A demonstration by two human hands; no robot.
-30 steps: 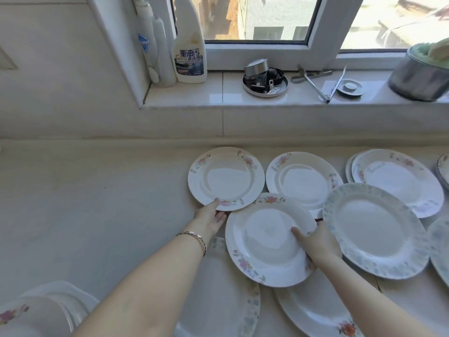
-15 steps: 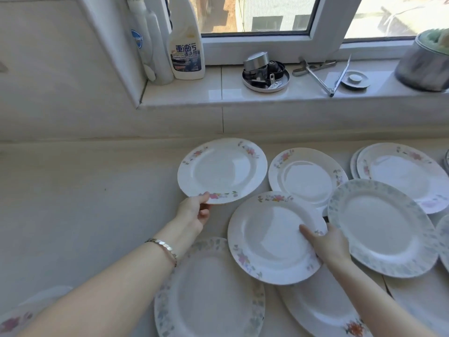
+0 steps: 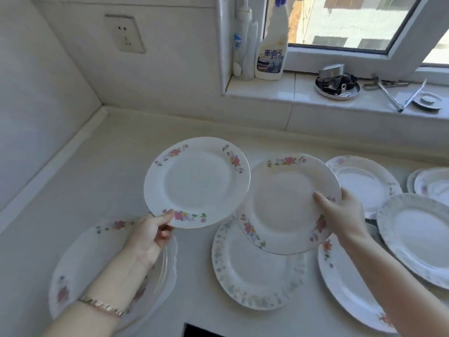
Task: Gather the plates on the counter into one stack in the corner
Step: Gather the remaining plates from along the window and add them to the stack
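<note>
A pale worktop runs into a tiled corner at the upper left, with a wall socket above it and a spray bottle on the window sill to the right.

Both plates in hand are clear of the worktop. The left grip pinches the near rim of a floral plate, thumb on top and fingers curled beneath. The right grip holds the right rim of a second floral plate, thumb lying on its face. The two rims overlap in view; whether they touch I cannot tell.

The rest lie flat: a blue-rimmed plate under the right one, a scalloped plate by the left forearm, a grey-rimmed plate and others to the right.

The step looks like carrying this pair towards the corner. To do it well:

- Keep the rims apart on the way; a knock between them could chip an edge.
- Each plate hangs from one side only, so its far edge may droop. Hold it level and lower it flat.
- Set the left plate down first, close to both walls, then lay the right one centred on it. They seem alike in pattern and size, so they should nest.
- The grey-rimmed plate looks larger and would probably make a steadier base.
</note>
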